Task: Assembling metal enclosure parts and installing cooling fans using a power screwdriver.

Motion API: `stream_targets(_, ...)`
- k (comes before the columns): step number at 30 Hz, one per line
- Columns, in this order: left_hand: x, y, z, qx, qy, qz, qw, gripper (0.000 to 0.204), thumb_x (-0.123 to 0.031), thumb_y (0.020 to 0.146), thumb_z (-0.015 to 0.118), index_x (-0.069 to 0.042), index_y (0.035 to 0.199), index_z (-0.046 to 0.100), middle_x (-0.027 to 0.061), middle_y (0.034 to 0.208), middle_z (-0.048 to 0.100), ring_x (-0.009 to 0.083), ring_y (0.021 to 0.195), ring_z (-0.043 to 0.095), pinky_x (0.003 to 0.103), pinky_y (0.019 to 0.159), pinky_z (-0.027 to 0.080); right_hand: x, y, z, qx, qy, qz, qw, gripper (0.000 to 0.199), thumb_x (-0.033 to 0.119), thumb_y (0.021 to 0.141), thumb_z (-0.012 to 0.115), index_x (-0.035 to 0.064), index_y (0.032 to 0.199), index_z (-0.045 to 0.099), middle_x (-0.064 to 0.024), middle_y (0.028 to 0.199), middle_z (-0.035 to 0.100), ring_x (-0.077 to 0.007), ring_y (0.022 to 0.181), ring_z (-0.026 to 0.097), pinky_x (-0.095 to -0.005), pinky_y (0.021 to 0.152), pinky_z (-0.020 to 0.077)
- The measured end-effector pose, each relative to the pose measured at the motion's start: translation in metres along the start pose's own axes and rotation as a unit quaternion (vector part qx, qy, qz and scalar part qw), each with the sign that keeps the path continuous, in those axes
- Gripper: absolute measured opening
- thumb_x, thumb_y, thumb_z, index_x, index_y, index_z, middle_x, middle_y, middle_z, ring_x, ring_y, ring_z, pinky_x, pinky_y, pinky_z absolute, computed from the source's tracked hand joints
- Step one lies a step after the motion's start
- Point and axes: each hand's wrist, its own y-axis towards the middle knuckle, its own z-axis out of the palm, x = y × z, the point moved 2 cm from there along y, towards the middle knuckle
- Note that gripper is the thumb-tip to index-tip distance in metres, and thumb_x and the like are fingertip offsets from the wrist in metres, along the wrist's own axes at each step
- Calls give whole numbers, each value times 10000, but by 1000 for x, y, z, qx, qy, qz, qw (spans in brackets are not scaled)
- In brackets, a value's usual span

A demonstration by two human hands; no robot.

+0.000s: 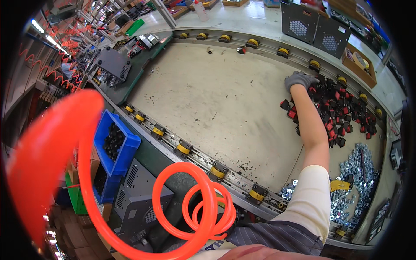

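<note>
My right hand [299, 80], in a grey glove, reaches across to the far side of the recessed bed. Its fingers extend rightward at the edge of a heap of black and red small parts [338, 108]. They look stretched out and apart; the fingertips blend into the dark pieces, and I see nothing gripped. My left hand is out of view. A pile of small silvery metal pieces [357, 186] lies nearer, right of my sleeve, with a yellow piece [340, 185] on it.
A coiled orange air hose [208, 203] hangs close in front. Yellow rollers [183, 148] line the metal bed [195, 95]. Blue bins [130, 145] with black parts stand left, near a grey vented panel [138, 203]. Perforated dark panels [299, 28] and a cardboard box [362, 69] sit beyond.
</note>
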Motion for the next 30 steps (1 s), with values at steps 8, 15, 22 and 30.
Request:
stream_targets(8, -2, -9, -7, 9, 22, -6, 1000, 632, -440, 884, 352, 37, 1298, 381, 231, 1356, 362, 346, 1259, 331, 418, 1053, 250, 117, 5, -6, -59, 40, -198, 978, 613, 467, 796, 499, 207, 1342, 402, -98, 1458, 254, -377, 1340, 195, -653, 1012, 136)
stream_targets(15, -15, -9, -11, 34, 42, -23, 998, 650, -458, 879, 369, 39, 1298, 382, 231, 1359, 360, 348, 1260, 328, 424, 1053, 246, 221, 36, 2, -166, 142, -399, 891, 582, 441, 840, 447, 205, 1365, 365, -73, 1467, 240, -298, 1365, 166, -532, 1073, 133)
stream_targets(22, -19, -2, -13, 47, 51, -17, 997, 668, -477, 874, 387, 41, 1297, 382, 231, 1361, 357, 351, 1261, 325, 431, 1053, 243, 177, 62, 8, -87, 40, -267, 959, 619, 524, 850, 393, 200, 1376, 344, -50, 1440, 292, -275, 1349, 198, -554, 1045, 167)
stream_targets(30, -24, 3, -5, 19, 21, 11, 1000, 690, -498, 869, 406, 43, 1296, 382, 232, 1364, 354, 353, 1262, 322, 439, 1053, 239, 3, 49, 38, -131, -3, -69, 989, 539, 477, 856, 380, 206, 1321, 406, -65, 1405, 347, -277, 1275, 307, -537, 963, 274)
